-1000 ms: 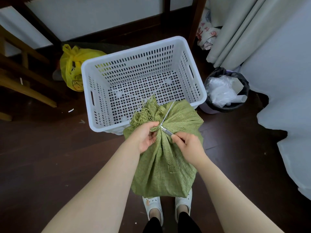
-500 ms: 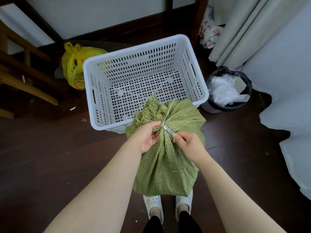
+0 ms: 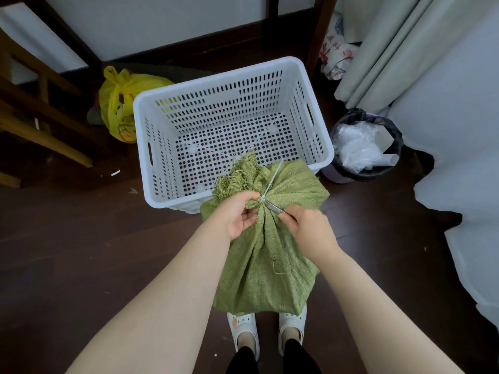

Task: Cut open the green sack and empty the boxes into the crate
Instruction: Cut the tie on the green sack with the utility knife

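Dark wooden floor (image 3: 81, 238), with the green sack (image 3: 270, 265) in front of the white crate (image 3: 216, 79).
Just before the crate's near rim, the left hand (image 3: 237, 214) grasps the sack's tied neck; the right hand (image 3: 307, 228) pinches a small metal blade (image 3: 272, 207) against it.

Your green sack (image 3: 267, 265) shows nothing of what it holds; the weave covers it all. Your right hand (image 3: 310, 233) hides the handle of the metal tool (image 3: 274, 208), so only a thin blade shows and you cannot tell what kind of cutter it is. The white tie (image 3: 261, 198) at the neck is too small to show whether the blade has bitten it. The sack covers the crate's (image 3: 140, 147) near right corner. Your legs (image 3: 243, 360) and forearms (image 3: 162, 292) run off the bottom edge.
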